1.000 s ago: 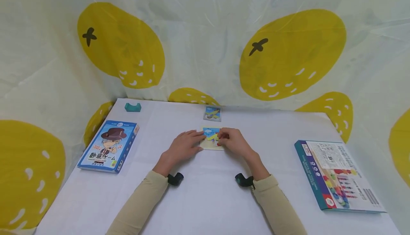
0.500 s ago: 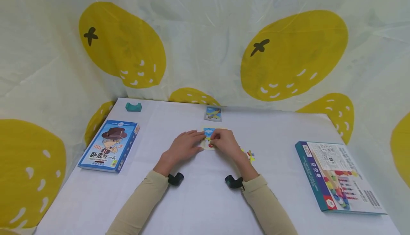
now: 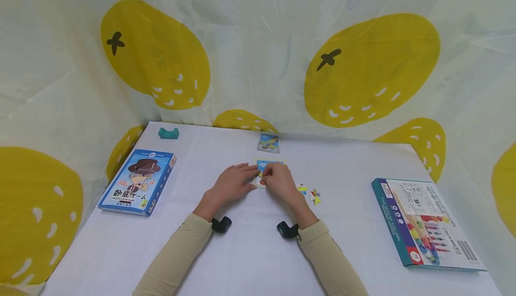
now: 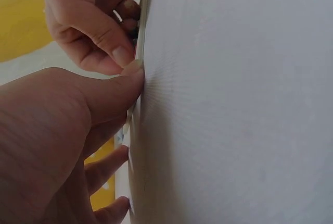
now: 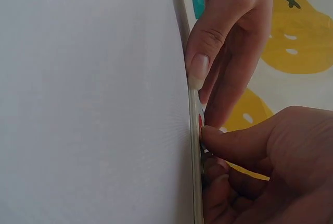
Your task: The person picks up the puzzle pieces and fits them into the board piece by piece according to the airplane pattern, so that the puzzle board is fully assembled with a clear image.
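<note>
A small jigsaw puzzle board (image 3: 260,184) with a blue sky picture and a pale border lies flat mid-table. My left hand (image 3: 235,182) rests at its left side, fingers stretched out, with the thumb touching the near edge in the left wrist view. Over the board's right part, my right hand (image 3: 279,182) has curled fingers and pinches a puzzle piece down at the surface; the hand hides most of that piece. A bit of red shows beside the right thumb (image 5: 229,143) in the right wrist view. Two loose puzzle pieces (image 3: 316,196) lie right of the right wrist.
Behind the board lies a small picture card (image 3: 268,143) showing a yellow plane. A blue game box (image 3: 137,182) stands at left, and a teal notched block (image 3: 168,133) behind it. Another flat box (image 3: 427,222) lies at right. A fruit-print curtain (image 3: 258,63) backs the white table.
My right hand has moved left across the board, and the loose pieces beside its wrist have come into view. The left hand stays in place.
</note>
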`<action>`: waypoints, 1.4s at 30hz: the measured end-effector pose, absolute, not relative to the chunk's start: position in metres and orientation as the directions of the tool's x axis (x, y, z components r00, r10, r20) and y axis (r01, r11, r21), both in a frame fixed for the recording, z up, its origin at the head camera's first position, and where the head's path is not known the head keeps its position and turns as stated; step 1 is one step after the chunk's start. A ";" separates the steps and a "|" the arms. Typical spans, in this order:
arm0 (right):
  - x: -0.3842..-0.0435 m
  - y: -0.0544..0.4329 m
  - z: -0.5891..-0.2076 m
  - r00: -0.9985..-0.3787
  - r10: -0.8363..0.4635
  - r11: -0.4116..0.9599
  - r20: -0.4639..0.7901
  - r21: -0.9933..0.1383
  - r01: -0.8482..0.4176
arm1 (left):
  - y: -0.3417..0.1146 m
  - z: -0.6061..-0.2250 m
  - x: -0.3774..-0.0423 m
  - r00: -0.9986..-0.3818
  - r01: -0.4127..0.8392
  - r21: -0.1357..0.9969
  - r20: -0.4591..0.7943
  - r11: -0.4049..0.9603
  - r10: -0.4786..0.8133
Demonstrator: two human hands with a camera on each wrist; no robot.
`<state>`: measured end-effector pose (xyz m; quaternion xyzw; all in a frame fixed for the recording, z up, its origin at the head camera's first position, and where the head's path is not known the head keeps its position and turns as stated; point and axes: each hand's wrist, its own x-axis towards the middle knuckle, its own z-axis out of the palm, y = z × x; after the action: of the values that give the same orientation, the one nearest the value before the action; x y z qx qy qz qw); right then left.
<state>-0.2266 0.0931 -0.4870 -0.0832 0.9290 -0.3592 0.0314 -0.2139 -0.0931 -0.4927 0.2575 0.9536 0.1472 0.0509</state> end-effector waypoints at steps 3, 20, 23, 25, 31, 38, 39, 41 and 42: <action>-0.227 0.092 -0.488 -0.988 -0.156 0.754 -0.001 -0.646 -0.118 | -0.093 -0.493 -0.214 -0.860 0.479 0.297 -0.029 0.826 0.509; -0.224 0.096 -0.484 -0.997 -0.077 0.830 -0.029 -0.556 -0.048 | -0.091 -0.490 -0.212 -0.839 0.523 0.282 0.000 0.805 0.545; -0.225 0.097 -0.484 -0.996 -0.083 0.824 -0.043 -0.565 -0.044 | -0.090 -0.489 -0.212 -0.842 0.516 0.277 -0.013 0.811 0.540; -0.225 0.100 -0.485 -0.994 -0.097 0.810 -0.040 -0.584 -0.056 | -0.090 -0.488 -0.212 -0.841 0.515 0.277 -0.020 0.811 0.540; -0.224 0.113 -0.487 -0.981 -0.193 0.730 0.010 -0.667 -0.150 | -0.091 -0.487 -0.212 -0.844 0.512 0.274 -0.017 0.814 0.536; -0.226 0.133 -0.484 -0.969 -0.248 0.670 -0.001 -0.723 -0.171 | -0.091 -0.487 -0.211 -0.851 0.493 0.277 -0.044 0.825 0.524; -0.226 0.136 -0.483 -0.968 -0.252 0.667 -0.003 -0.725 -0.171 | -0.091 -0.488 -0.211 -0.851 0.493 0.276 -0.044 0.825 0.524; -0.225 0.144 -0.482 -0.966 -0.259 0.671 -0.012 -0.722 -0.171 | -0.091 -0.488 -0.211 -0.849 0.497 0.274 -0.043 0.823 0.527; -0.225 0.149 -0.481 -0.966 -0.257 0.675 -0.018 -0.719 -0.166 | -0.091 -0.488 -0.211 -0.848 0.499 0.273 -0.040 0.822 0.528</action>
<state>-0.2251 0.1485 -0.4814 -0.1158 0.9131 -0.3864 0.0590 -0.2115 -0.0908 -0.4879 0.2694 0.9529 0.1273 0.0572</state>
